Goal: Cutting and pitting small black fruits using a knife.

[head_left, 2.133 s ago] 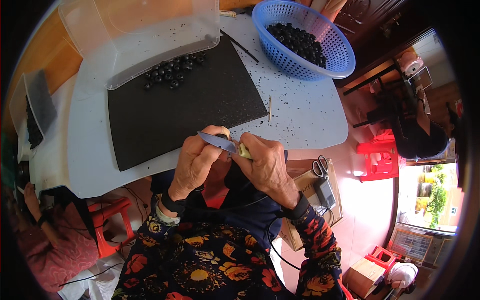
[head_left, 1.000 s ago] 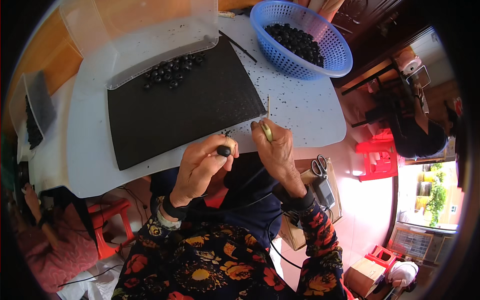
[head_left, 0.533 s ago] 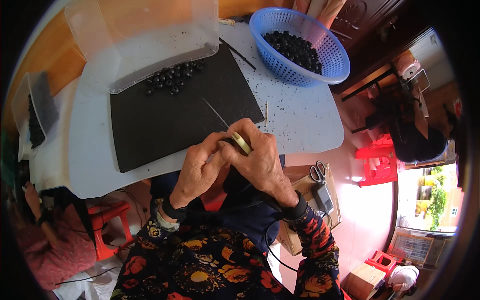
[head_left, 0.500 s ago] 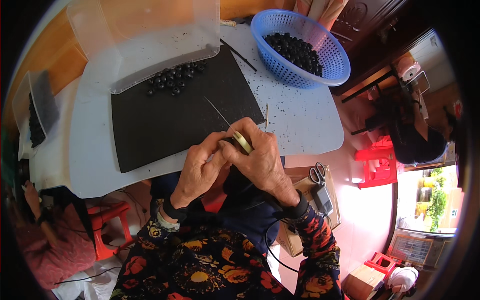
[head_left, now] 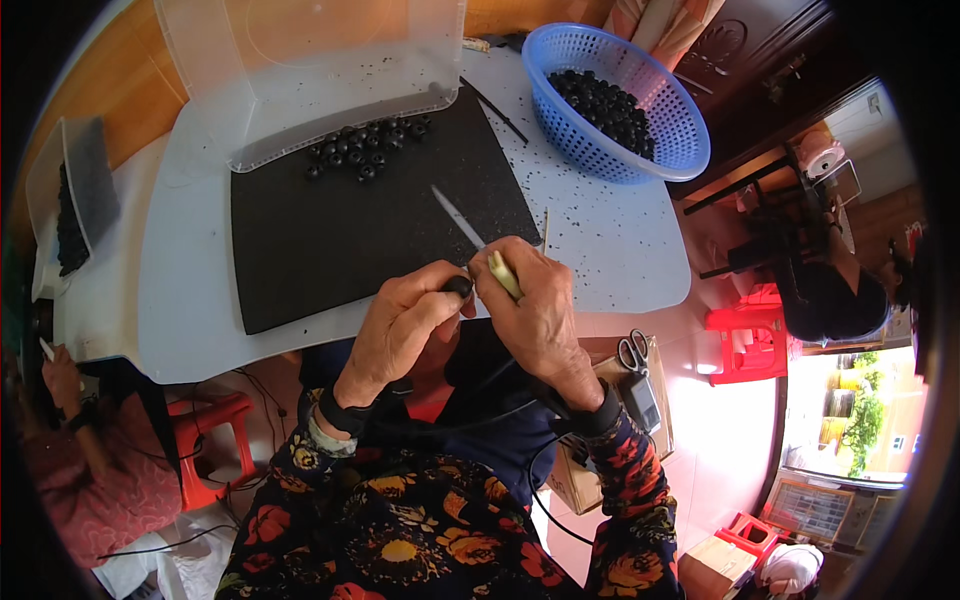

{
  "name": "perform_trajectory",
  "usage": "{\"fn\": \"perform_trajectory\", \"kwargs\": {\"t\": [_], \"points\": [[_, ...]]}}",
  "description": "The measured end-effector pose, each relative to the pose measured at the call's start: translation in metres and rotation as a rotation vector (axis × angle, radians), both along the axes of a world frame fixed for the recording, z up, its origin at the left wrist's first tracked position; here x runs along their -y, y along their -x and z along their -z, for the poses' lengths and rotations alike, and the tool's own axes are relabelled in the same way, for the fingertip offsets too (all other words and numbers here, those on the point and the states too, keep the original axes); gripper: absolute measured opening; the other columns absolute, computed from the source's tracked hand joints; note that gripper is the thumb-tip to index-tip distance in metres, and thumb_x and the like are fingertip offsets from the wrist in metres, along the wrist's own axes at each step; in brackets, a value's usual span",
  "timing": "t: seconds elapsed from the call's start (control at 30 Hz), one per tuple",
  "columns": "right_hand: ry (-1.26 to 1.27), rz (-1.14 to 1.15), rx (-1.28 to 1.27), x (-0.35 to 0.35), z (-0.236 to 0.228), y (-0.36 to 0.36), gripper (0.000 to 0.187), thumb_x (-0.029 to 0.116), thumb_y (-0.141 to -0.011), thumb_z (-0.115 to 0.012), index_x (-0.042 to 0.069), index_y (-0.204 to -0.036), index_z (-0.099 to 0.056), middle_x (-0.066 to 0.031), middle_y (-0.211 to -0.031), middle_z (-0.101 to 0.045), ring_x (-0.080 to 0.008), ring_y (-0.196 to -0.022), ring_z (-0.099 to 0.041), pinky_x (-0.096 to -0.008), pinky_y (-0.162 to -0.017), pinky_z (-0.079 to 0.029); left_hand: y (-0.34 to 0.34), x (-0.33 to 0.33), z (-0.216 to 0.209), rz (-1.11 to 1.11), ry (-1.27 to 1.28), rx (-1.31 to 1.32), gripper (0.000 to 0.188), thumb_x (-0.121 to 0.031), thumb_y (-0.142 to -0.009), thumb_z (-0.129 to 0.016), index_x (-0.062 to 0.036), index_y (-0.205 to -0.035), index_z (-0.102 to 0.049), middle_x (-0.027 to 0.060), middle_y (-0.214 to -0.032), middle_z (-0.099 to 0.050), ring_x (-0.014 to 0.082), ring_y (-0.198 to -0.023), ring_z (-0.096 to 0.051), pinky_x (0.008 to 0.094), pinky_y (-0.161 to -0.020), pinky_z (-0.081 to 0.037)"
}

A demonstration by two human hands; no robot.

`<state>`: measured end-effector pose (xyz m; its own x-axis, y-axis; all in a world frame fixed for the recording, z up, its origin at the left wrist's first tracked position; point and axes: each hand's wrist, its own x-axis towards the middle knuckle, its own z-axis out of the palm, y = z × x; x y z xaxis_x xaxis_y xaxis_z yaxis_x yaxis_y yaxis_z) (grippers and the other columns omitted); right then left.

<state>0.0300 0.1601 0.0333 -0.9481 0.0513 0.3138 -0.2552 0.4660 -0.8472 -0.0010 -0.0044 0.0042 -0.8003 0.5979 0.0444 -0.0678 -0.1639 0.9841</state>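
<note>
In my right hand (head_left: 530, 305) is a knife (head_left: 457, 217) with a pale yellow-green handle, its narrow blade pointing away and to the left over the black mat (head_left: 340, 240). My left hand (head_left: 400, 320) pinches a small round black piece (head_left: 457, 286) between thumb and fingers, close beside the right hand. Both hands are over the table's near edge. Similar black pieces (head_left: 365, 150), some showing a hole, lie in a loose group on the far part of the mat, at the mouth of a clear plastic box (head_left: 300, 90) tipped on its side.
A blue perforated basket (head_left: 690, 150) of black pieces stands at the far right of the pale table (head_left: 620, 250). Dark crumbs and a thin black stick (head_left: 495, 110) lie nearby. Scissors (head_left: 633, 350) rest on a carton beside me. Another person's hand (head_left: 62, 380) shows at left.
My hands have moved slightly apart, and the black piece now shows in my left fingers. The knife has turned, showing its blade broader. The whole view has shifted a little.
</note>
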Motion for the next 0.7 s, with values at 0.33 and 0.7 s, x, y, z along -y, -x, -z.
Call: {"fn": "perform_trajectory", "kwargs": {"t": [0.33, 0.7], "points": [[0.184, 0.045, 0.126, -0.014, 0.009, -0.013, 0.018, 0.017, -0.094, -0.060, -0.001, -0.091, -0.063, -0.0033, -0.065, -0.060, -0.0105, -0.062, -0.055, -0.0272, -0.058, -0.047, -0.005, -0.007, -0.005, 0.008, -0.169, 0.187, 0.022, -0.013, -0.091, -0.043, 0.0022, -0.093, -0.059, 0.0068, -0.077, -0.060, 0.0071, -0.062, -0.049, 0.0222, -0.062, -0.042], [-0.060, -0.012, -0.157, -0.006, 0.008, -0.011, 0.015, 0.001, -0.079, -0.065, 0.002, -0.093, -0.058, -0.0122, -0.079, -0.059, -0.0312, -0.067, -0.062, -0.0355, -0.060, -0.050, -0.008, -0.008, -0.003, -0.061, 0.044, -0.058, 0.021, -0.013, -0.092, -0.044, 0.0007, -0.090, -0.059, -0.0016, -0.064, -0.050, 0.0051, -0.062, -0.043, 0.0223, -0.059, -0.038]]}}
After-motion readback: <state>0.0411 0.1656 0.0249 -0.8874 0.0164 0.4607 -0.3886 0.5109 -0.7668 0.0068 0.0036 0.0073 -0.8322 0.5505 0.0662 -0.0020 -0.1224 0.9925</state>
